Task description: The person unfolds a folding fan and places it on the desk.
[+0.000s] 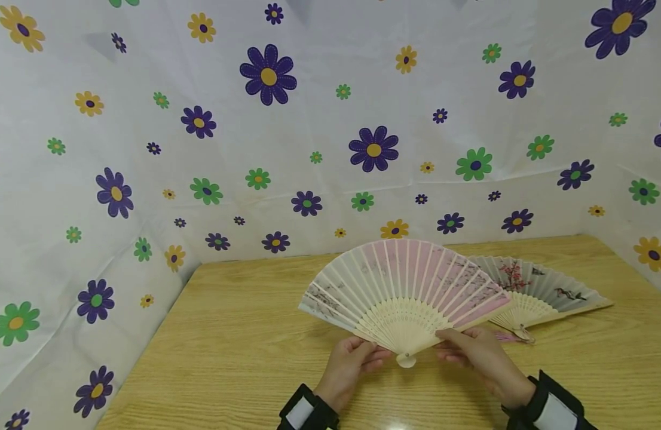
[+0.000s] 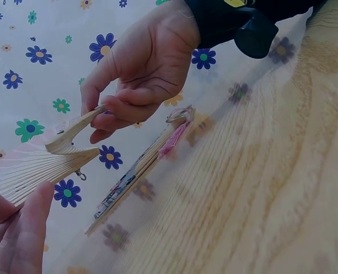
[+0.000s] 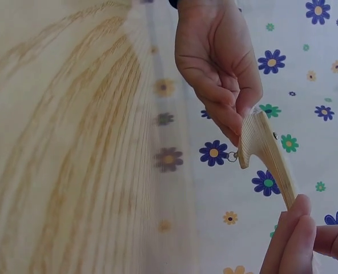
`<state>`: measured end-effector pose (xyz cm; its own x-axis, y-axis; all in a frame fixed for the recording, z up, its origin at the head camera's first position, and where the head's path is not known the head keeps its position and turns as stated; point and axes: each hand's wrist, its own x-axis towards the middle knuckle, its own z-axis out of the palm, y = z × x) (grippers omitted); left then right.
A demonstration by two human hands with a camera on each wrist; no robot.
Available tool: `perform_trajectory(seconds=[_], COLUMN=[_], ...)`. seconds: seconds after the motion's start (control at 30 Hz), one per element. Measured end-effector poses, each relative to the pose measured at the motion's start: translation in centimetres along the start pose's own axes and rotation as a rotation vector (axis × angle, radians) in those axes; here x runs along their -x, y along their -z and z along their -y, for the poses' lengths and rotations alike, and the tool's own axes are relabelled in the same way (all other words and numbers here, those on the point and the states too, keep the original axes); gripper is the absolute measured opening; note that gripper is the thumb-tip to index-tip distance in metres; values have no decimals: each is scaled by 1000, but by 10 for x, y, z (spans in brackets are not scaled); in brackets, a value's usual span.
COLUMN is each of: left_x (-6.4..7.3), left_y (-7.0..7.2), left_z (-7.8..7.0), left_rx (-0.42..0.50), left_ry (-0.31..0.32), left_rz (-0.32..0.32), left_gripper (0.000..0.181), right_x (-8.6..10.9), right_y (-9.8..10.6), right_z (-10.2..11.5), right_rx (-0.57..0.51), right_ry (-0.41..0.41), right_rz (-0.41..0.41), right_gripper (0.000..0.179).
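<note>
A pink and white folding fan (image 1: 406,286) with blossom prints is spread wide above the table, its pivot end toward me. My left hand (image 1: 348,367) pinches its left outer rib, thumb on top. On the other side, my right hand (image 1: 483,358) grips the right outer rib between thumb and fingers. The left wrist view shows the fan's ribs (image 2: 26,171) edge-on, with a small metal ring near the pivot. Seen from the right wrist, the pale pivot end (image 3: 260,140) lies between both hands.
Behind the right side of the held fan, a second open folding fan (image 1: 545,289), grey-white with red blossoms, lies on the wooden table (image 1: 244,310). A pink tassel (image 1: 507,338) hangs at its pivot. White flowered cloth (image 1: 320,119) encloses the back and sides.
</note>
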<state>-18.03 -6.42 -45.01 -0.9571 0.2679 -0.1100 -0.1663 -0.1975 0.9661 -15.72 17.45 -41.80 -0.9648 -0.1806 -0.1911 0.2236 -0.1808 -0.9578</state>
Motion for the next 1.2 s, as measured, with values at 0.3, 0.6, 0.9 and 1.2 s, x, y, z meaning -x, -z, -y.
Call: perform_trajectory(seconds=[0.3, 0.6, 0.9, 1.2], left_x=[0, 1, -1, 1], left_y=[1, 1, 2, 6], left_z=[0, 0, 0, -3], left_rx=[23, 24, 80, 104], left_ry=[-15, -11, -23, -17], left_rz=[-16, -36, -38, -57], left_gripper=[18, 17, 18, 21], right_x=[0, 1, 0, -2], right_y=[-1, -4, -4, -9], right_z=[-6, -7, -8, -9], right_rx=[-157, -257, -387, -402], right_ry=[-102, -133, -153, -152], right_rz=[4, 0, 4, -2], right_gripper=[35, 37, 42, 41])
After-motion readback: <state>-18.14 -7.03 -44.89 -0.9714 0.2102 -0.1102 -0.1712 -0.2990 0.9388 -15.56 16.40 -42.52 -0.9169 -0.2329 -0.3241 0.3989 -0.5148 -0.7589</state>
